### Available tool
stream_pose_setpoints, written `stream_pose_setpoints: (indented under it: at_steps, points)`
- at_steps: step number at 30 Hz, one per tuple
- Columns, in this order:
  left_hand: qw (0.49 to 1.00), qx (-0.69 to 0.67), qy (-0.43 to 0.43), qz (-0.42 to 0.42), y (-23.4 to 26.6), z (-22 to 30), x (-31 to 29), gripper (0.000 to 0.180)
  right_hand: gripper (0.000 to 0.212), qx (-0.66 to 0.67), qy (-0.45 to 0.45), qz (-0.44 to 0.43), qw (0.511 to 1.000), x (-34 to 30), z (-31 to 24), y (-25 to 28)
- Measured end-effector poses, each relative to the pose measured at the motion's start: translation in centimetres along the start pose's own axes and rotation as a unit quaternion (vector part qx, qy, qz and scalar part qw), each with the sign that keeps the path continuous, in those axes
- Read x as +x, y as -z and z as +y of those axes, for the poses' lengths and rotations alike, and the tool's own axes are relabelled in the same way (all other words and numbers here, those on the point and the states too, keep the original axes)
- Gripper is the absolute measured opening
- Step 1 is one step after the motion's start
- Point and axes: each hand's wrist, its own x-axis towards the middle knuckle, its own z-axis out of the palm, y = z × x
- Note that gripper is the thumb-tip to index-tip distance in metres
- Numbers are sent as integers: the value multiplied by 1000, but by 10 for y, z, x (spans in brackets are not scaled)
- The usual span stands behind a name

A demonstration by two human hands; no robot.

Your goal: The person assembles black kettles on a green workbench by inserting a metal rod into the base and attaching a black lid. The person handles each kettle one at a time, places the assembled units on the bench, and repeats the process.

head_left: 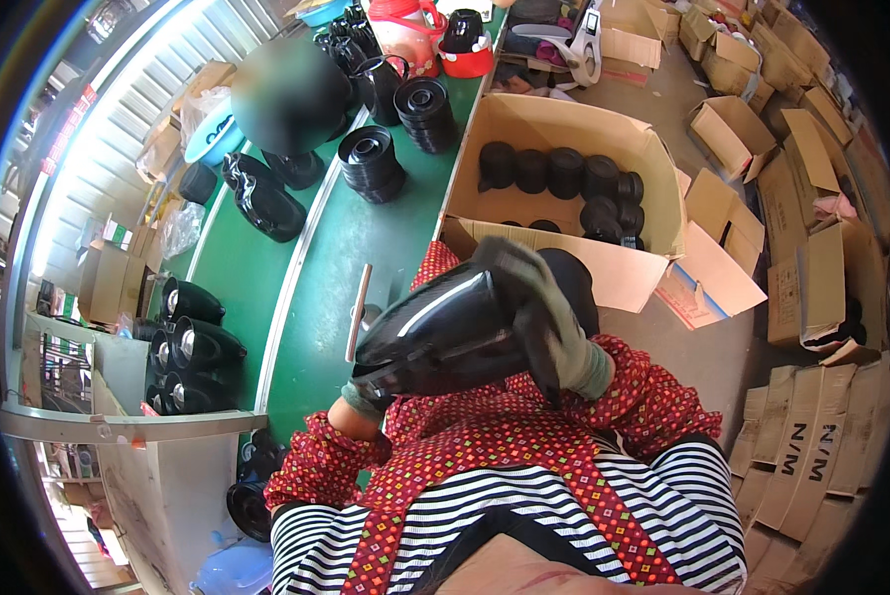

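Note:
A glossy black jug body (pixel 435 332) lies sideways in front of my chest, held between both hands. My right hand (pixel 559 322), in a grey-green work glove, wraps over its right end and is somewhat smeared by motion. My left hand (pixel 364 399), gloved too, grips the narrower left end from below; most of its fingers are hidden behind the jug. A dark rounded part (pixel 572 283) shows just beyond my right hand; whether it belongs to the jug I cannot tell. Past the jug's left end, a thin brownish rod (pixel 360 312) stands up at the green bench (pixel 311 347).
Stacked black rings (pixel 371 164) and another black jug (pixel 266 206) stand farther along the bench. Several black jugs with silvery insides (pixel 197 347) lie at the left. An open carton (pixel 653 203) of black cylinders is at the right. A blurred patch covers part of the far bench.

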Motion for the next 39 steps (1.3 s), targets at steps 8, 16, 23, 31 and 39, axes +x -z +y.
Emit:
stream_pose_setpoints:
  at_steps: [8, 16, 23, 31, 39]
  points:
    - [838, 467, -237, 155, -14, 134, 24, 40, 47, 290, -277, 111, 909, -24, 55, 2]
    - [791, 497, -284, 218, -24, 83, 4, 44, 43, -53, -271, -109, 955, 16, 64, 47]
    - [848, 442, -288, -54, -60, 29, -30, 70, 47, -213, -326, -35, 920, 5, 125, 32]
    - [807, 533, 52, 250, 81, -28, -41, 119, 12, -35, -299, 66, 951, -27, 121, 28]
    - [924, 228, 161, 259, 112, -45, -25, 72, 17, -31, -298, -67, 952, 9, 114, 24]
